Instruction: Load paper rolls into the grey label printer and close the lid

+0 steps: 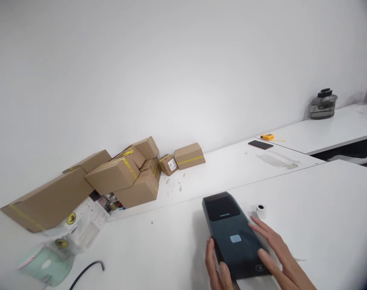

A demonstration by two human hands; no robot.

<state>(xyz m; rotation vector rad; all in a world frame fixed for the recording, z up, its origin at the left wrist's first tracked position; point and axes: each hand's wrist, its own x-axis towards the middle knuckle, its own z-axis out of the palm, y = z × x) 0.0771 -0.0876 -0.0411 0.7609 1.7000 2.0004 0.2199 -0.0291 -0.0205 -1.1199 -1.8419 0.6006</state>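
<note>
A dark teal, box-shaped payment terminal (240,251) lies between my hands above the white table, its black screen at the far end and a contactless mark at the near end. A pale blue square shows in its middle. My left hand (214,268) has its fingers closed against the terminal's left edge. Along the right edge, my right hand (282,257) grips with thumb and fingers apart, the thumb on its near part. Just beyond my right fingers stands a small white paper roll (261,212). The terminal's underside is hidden.
Brown cardboard boxes (111,175) are piled at the back left against the wall. Nearer are clear plastic packaging (91,225), a mint-green container (47,262) and a black cable (85,270). A phone (260,144), tape measure (267,137) and dark jug (323,106) sit back right.
</note>
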